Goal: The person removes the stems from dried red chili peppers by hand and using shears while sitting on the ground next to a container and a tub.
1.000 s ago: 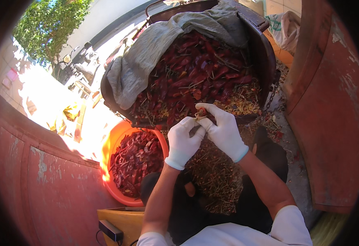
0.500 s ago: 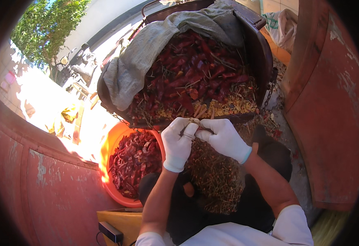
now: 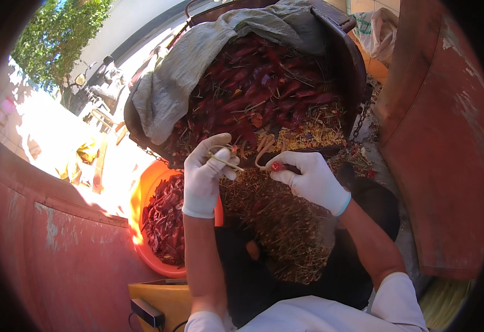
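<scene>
Your two gloved hands have parted since the earlier frame: there they meet fingertip to fingertip, and now a clear gap lies between them. Your left hand (image 3: 204, 178), in a white knit glove, sits up and to the left with its fingers curled around pale, thin, bent stems (image 3: 223, 161). Your right hand (image 3: 309, 176), gloved alike, has thumb and forefinger clamped on a small, shiny red pepper piece (image 3: 276, 166). One curved tan stem (image 3: 260, 156) reaches it; you cannot tell whether the two are joined.

You seem to be at the step of pulling stems off dried peppers. The next move probably calls for keeping stem and flesh apart, with a light pinch so the brittle skin doesn't crumble.

Just beyond your fingers, flat yellow seeds (image 3: 291, 145) speckle the front of a dark maroon metal cart (image 3: 354, 58). Long, wrinkled, glossy red peppers (image 3: 253, 83) heap behind them, under a limp grey woven cloth (image 3: 178, 74). Below your hands, dry, twiggy stem litter (image 3: 278, 235) spreads between your legs. Left of it, a round orange plastic tub (image 3: 168, 270) holds leathery, flattened red peppers (image 3: 163, 221). Farther out, red doors (image 3: 81, 249) show flaking paint.
</scene>
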`<act>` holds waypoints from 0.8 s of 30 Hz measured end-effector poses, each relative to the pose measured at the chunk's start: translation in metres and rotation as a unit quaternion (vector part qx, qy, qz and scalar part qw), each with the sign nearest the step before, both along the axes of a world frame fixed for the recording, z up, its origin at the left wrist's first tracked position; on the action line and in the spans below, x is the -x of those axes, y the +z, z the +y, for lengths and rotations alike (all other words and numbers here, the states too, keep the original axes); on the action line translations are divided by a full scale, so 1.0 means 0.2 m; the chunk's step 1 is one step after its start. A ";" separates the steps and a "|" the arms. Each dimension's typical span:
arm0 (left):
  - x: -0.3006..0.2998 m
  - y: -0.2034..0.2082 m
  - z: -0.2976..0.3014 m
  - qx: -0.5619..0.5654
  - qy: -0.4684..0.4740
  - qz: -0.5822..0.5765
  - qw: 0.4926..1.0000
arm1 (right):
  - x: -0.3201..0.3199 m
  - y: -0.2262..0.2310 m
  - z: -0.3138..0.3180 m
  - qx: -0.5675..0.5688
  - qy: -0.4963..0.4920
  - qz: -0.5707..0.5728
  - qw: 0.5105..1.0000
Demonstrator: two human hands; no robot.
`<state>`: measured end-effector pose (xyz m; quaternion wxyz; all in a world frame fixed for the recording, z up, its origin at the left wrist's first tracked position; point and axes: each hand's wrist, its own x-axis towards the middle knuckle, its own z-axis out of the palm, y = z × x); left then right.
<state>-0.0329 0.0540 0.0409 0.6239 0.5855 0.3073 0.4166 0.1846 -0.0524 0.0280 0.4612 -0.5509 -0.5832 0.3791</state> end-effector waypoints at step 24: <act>-0.17 -0.10 -0.12 0.103 -0.054 -0.090 0.989 | -0.03 -0.11 0.07 -0.202 -0.047 0.105 0.973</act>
